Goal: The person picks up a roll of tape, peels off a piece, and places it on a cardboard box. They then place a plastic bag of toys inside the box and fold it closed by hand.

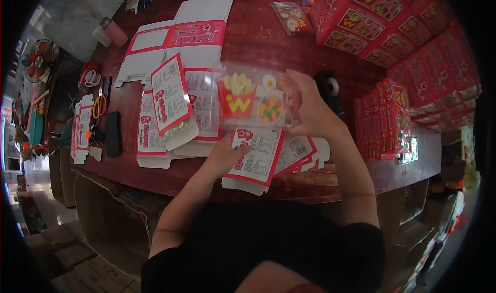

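My right hand (310,112) holds a clear plastic tray of toy food (256,99), with yellow fries in a red pouch and round pieces, lifted above the table. My left hand (227,156) rests lower, on a flat red and white carton blank (258,159) that lies on a loose pile at the table's near edge. Its fingers are partly hidden by the tray. More flat carton blanks (170,94) lie fanned out to the left of the tray.
Finished red boxes (392,120) stand in rows at the right, and more are stacked at the back right (372,24). A tape roll (330,89) sits behind my right hand. A black phone (112,133), scissors (99,106) and a pink bottle (113,32) lie at the left on the dark red table (258,40).
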The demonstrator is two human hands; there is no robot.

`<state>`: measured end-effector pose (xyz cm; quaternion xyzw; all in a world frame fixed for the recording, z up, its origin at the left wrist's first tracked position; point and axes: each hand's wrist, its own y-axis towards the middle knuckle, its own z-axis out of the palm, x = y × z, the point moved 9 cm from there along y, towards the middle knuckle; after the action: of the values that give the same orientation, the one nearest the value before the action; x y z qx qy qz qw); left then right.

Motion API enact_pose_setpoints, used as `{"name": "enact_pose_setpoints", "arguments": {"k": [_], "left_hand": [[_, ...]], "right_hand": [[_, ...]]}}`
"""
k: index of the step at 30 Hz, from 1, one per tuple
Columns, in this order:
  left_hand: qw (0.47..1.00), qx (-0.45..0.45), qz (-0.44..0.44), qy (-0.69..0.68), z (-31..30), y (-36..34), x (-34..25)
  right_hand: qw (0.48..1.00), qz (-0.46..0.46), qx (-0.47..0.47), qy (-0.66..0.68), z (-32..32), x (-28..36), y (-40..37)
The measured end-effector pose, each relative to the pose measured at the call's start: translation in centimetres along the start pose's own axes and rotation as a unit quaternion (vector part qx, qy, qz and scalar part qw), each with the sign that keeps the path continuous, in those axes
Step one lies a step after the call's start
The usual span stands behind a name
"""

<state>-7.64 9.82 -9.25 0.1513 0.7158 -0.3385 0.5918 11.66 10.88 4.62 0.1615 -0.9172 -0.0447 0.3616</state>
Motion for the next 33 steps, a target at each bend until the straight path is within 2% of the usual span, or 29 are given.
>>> {"name": "enact_pose_setpoints", "arguments": {"k": [3,6,8,10,11,14,16,18,21,22,25,29,32,33], "left_hand": [[0.999,0.006,0.021,0.04,0.7,-0.7,-1.5],[0.997,-0.016,0.001,0.077,1.7,-1.7,-2.3],[0.986,-0.046,0.072,0.142,2.5,-2.1,-3.8],[0.939,-0.079,0.234,0.239,3.8,-3.2,-7.9],[0.979,-0.055,0.165,0.108,3.6,-3.2,-7.5],[0.984,-0.061,0.056,0.156,1.4,-3.4,-6.1],[0.981,-0.043,0.023,0.189,0.6,-4.0,-6.0],[0.974,-0.013,0.02,0.224,0.7,-4.3,-6.0],[0.964,0.033,0.072,0.253,2.4,-4.9,-6.8],[0.965,0.038,0.086,0.246,2.9,-5.2,-7.0],[0.978,0.006,0.102,0.182,2.7,-5.6,-7.2],[0.982,-0.003,0.073,0.175,1.5,-5.4,-6.4],[0.974,0.013,0.095,0.206,1.6,-5.6,-6.5],[0.969,0.019,0.11,0.222,1.7,-5.7,-6.7]], "right_hand": [[0.994,-0.003,0.066,-0.087,2.6,2.9,-3.4],[0.983,0.003,0.017,-0.185,3.7,6.6,-5.6],[0.986,0.013,-0.038,-0.164,4.3,7.7,-5.9],[0.981,0.01,-0.08,-0.177,4.9,7.6,-6.0],[0.98,-0.017,-0.122,-0.153,3.8,8.2,-6.2],[0.962,-0.068,-0.218,-0.148,-1.3,7.6,-8.9],[0.918,0.011,-0.397,0.012,-5.7,5.9,-11.9],[0.8,0.053,-0.546,0.243,-6.6,0.2,-14.6],[0.693,0.034,-0.525,0.493,-5.1,-2.6,-14.0],[0.697,0.026,-0.488,0.525,-4.1,-3.7,-13.3],[0.66,0.11,-0.443,0.597,-1.3,-6.5,-12.6],[0.698,0.14,-0.391,0.584,0.3,-8.9,-12.3],[0.848,0.205,-0.24,0.426,0.8,-6.2,-11.3],[0.857,0.185,-0.248,0.413,-0.3,-4.8,-10.9]]}}
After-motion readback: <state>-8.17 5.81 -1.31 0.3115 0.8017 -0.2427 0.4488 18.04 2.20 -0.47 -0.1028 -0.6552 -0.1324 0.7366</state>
